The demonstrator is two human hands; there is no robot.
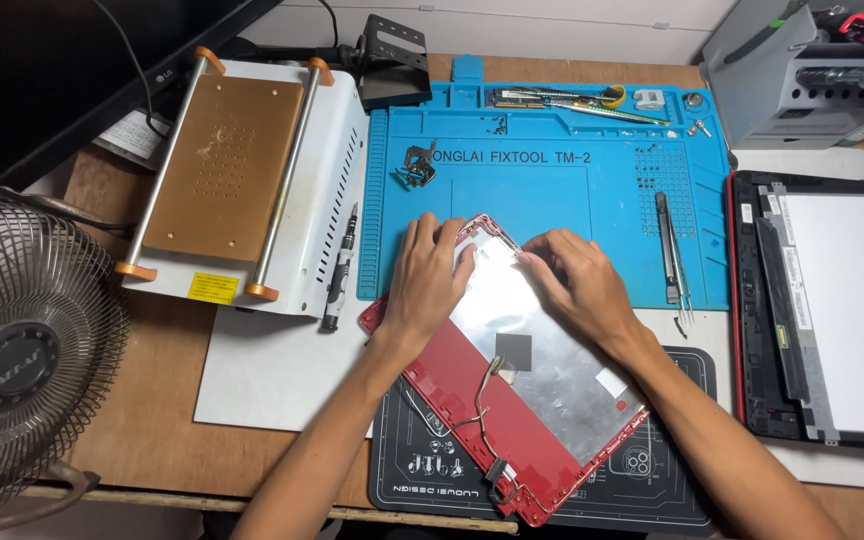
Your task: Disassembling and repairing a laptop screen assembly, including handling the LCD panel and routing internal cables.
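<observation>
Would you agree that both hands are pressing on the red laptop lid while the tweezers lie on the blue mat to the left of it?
Not quite: the head view shows the tweezers on the blue mat to the right of the red laptop lid, not the left. The left hand and right hand do both rest on the lid's upper end.

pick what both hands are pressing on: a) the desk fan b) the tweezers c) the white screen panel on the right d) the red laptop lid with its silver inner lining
d: the left hand and right hand both rest on the far end of the red laptop lid, fingers on its silver lining.
</observation>
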